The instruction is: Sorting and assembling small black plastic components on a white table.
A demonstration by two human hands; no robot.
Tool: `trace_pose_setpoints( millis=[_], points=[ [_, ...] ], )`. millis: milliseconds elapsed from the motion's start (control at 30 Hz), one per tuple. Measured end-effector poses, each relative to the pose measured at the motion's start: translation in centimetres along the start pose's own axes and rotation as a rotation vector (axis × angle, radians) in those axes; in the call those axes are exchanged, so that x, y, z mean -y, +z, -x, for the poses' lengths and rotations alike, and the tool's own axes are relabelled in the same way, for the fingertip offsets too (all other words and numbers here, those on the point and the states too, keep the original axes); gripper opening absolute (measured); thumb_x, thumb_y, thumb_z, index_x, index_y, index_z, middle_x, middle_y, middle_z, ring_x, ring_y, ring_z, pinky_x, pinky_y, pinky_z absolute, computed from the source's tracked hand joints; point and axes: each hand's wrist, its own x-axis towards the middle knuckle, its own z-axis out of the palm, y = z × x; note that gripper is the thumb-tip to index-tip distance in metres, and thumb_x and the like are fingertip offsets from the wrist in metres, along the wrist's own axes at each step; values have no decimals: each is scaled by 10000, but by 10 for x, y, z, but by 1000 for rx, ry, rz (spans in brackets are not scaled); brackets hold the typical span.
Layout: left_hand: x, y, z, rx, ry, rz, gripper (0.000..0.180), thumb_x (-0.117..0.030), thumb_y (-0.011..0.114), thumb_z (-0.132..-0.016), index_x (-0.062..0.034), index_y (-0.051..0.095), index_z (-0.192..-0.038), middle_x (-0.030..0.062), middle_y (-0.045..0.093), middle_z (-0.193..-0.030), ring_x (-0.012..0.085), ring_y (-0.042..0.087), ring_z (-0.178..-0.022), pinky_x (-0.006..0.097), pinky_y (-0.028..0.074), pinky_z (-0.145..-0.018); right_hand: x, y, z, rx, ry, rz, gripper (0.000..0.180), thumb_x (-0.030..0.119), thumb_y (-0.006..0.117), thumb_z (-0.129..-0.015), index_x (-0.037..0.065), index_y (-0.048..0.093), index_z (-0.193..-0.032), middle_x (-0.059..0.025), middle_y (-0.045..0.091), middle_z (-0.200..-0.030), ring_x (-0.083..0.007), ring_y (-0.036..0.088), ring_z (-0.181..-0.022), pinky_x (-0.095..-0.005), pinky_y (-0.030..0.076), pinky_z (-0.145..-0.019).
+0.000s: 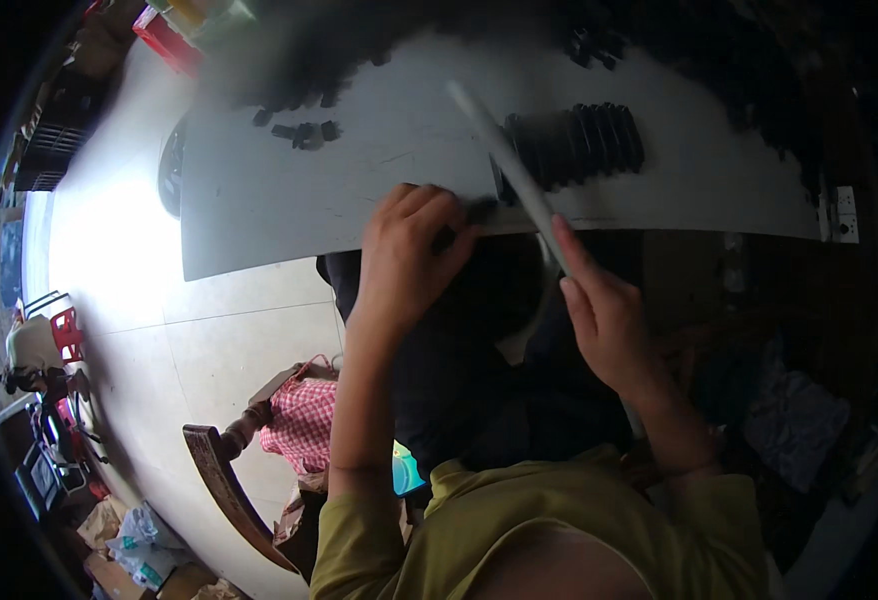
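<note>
My right hand (607, 318) grips the lower end of a long, pale grey stick (504, 152), which slants up and left over the table. Close to the front edge of the white table (289, 205), my left hand (409, 245) has its fingers curled and thumb drawn in. A small dark blurred piece (479, 208) lies by its fingertips; what the fingers enclose is hidden. Partly behind the stick, several black ridged pieces (579, 145) stand side by side in a row. A few loose black pieces (306, 134) lie further left on the tabletop.
Dark heaps of similar pieces cover the table's far side, with a small cluster (596, 46) at the back. A red box (167, 42) stands at the far left. A wooden chair (234, 490) with a pink checked cloth (301, 420) is at my left. A wall socket (845, 214) is at right.
</note>
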Motion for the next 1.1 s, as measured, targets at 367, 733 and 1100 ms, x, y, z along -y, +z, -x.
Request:
trace_pose_setpoints(
  millis=[367, 733, 1100],
  points=[
    [-7, 27, -25, -51, 16, -101, 176, -110, 688, -741, -66, 599, -887, 90, 570, -979, 297, 546, -881, 398, 466, -749, 8, -19, -3, -37, -1, -28, 540, 39, 468, -971, 118, 321, -1485, -210, 603, -1216, -307, 669, -940, -387, 539, -777],
    [-4, 22, -9, -54, -5, 80, 158, -16, 654, -712, -35, 557, -837, 106, 567, -891, 321, 548, -830, 394, 472, -726, 10, -9, -7, 318, 339, 311, 588, 26, 502, -946, 235, 355, -1476, -213, 653, -1085, -305, 676, -932, -379, 540, -762],
    [-25, 28, -37, -22, 83, -17, 274, -146, 706, -770, -84, 612, -1020, 91, 585, -1009, 269, 564, -950, 375, 462, -809, 15, -39, -6, -60, 96, 10, 551, 51, 477, -979, 143, 313, -1497, -161, 647, -1126, -216, 636, -759, -324, 504, -657]
  ],
)
